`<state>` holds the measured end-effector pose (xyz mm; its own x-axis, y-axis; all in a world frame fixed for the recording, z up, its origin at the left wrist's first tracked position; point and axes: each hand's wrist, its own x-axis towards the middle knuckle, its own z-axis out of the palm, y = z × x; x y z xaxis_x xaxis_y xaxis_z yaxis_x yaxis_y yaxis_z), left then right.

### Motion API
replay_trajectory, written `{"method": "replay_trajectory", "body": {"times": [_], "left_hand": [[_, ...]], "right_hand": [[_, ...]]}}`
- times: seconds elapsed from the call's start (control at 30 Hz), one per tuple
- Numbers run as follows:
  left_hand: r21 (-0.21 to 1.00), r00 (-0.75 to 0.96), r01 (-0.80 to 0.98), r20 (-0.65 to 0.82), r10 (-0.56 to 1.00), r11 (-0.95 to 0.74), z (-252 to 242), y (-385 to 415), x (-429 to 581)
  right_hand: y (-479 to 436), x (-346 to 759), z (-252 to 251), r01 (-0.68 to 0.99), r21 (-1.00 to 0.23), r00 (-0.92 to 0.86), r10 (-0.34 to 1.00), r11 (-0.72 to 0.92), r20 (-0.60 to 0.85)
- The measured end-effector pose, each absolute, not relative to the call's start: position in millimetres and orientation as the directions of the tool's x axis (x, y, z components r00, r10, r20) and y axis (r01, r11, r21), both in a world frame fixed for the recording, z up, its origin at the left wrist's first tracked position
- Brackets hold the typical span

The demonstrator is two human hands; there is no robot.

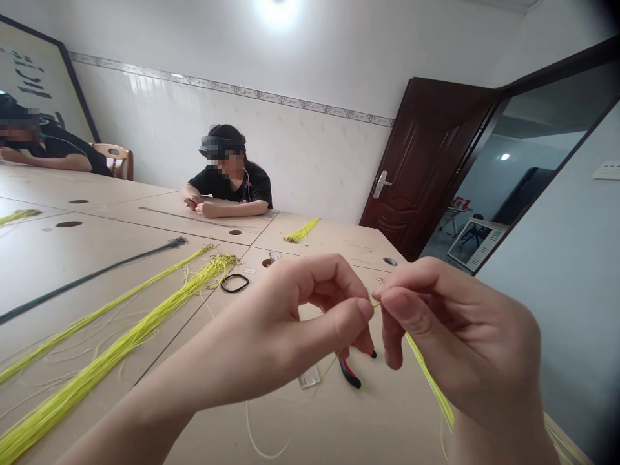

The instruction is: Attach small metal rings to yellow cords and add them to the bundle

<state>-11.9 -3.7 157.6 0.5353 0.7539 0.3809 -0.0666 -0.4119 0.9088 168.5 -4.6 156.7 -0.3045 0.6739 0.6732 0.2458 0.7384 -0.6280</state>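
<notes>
In front of me, my left hand (295, 336) and my right hand (460, 329) come together with thumbs and fingers pinched. A thin yellow cord (376, 305) shows between their fingertips, with most of it hidden by the fingers. Under my hands lie pliers (349, 374) with black and red handles, partly covered. Beside them is a small clear plastic box (310, 377). Yellow cords (431, 381) stretch across the table behind my right wrist.
Left of my hands lie a thick yellow cord bundle (121, 352), a thinner yellow one (116, 306) and a dark grey one (97, 279). A black band (222, 284) sits nearby. Two people sit across the table (217, 426). A brown door (426, 155) stands open behind.
</notes>
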Motion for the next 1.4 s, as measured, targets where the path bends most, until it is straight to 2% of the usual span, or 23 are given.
{"method": "replay_trajectory", "body": {"times": [0.13, 0.27, 0.37, 0.47, 0.6, 0.97, 1.23, 1.4], "left_hand": [[0.935, 0.618, -0.207, 0.353, 0.702, -0.289, 160.5, -2.8, -12.6], [0.945, 0.561, -0.106, 0.315, 0.766, -0.311, 161.1, -5.8, -13.9], [0.929, 0.514, -0.023, 0.327, 0.793, -0.368, 161.5, -9.0, -14.3], [0.907, 0.477, 0.035, 0.355, 0.804, -0.420, 161.2, -9.5, -13.7], [0.872, 0.446, 0.013, 0.433, 0.784, -0.489, 159.2, -7.9, -13.1], [0.869, 0.486, -0.075, 0.460, 0.743, -0.490, 159.5, -9.2, -11.1], [0.858, 0.483, -0.044, 0.467, 0.740, -0.513, 157.6, -11.0, -12.0], [0.852, 0.496, -0.029, 0.466, 0.733, -0.522, 158.6, -11.6, -13.5]], "right_hand": [[-6.9, 168.6, 156.6, 0.248, -0.539, -0.328, 0.593, 0.805, 0.735], [-8.3, 168.8, 156.1, 0.213, -0.497, -0.315, 0.541, 0.841, 0.780], [-8.3, 171.1, 155.5, 0.166, -0.563, -0.324, 0.584, 0.810, 0.744], [-8.4, 171.9, 156.0, 0.197, -0.672, -0.330, 0.694, 0.714, 0.640], [-10.3, 168.7, 158.5, 0.244, -0.746, -0.307, 0.779, 0.620, 0.547], [-16.6, 163.6, 160.9, 0.249, -0.644, -0.278, 0.690, 0.723, 0.668], [-14.7, 169.0, 160.9, 0.245, -0.588, -0.348, 0.636, 0.771, 0.689], [-15.2, 166.9, 158.0, 0.279, -0.559, -0.303, 0.624, 0.781, 0.721]]}}
